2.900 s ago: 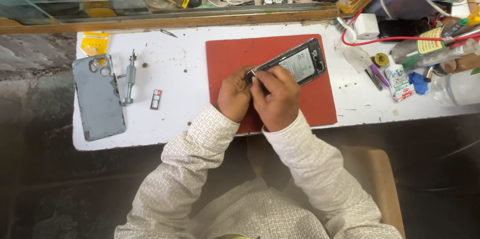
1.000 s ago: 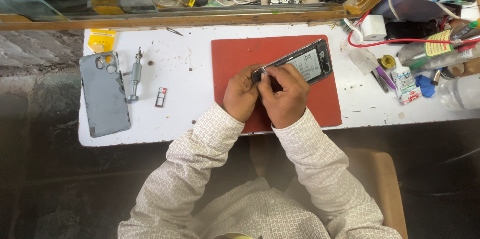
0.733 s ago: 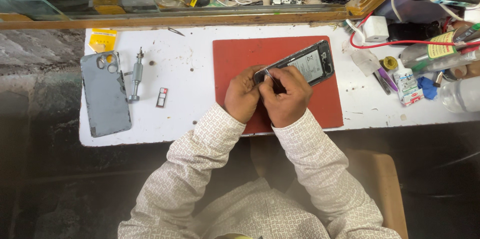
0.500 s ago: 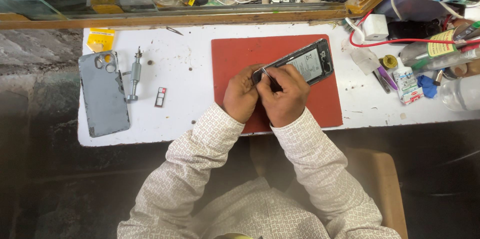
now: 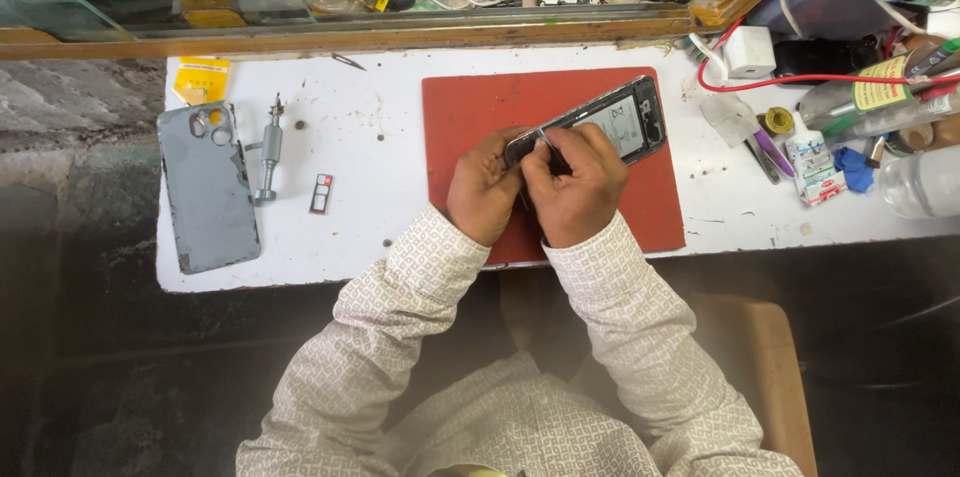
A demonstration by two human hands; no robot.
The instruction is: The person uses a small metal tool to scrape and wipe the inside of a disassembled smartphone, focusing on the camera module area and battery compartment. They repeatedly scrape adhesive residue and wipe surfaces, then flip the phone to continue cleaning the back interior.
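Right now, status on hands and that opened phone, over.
Left hand grips opened phone on red mat. Right hand pinches thin metal tool at its edge. Nothing blocking.

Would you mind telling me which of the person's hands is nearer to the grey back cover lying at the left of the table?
Left. The left hand lies right of the grey back cover; the right hand is farther right.
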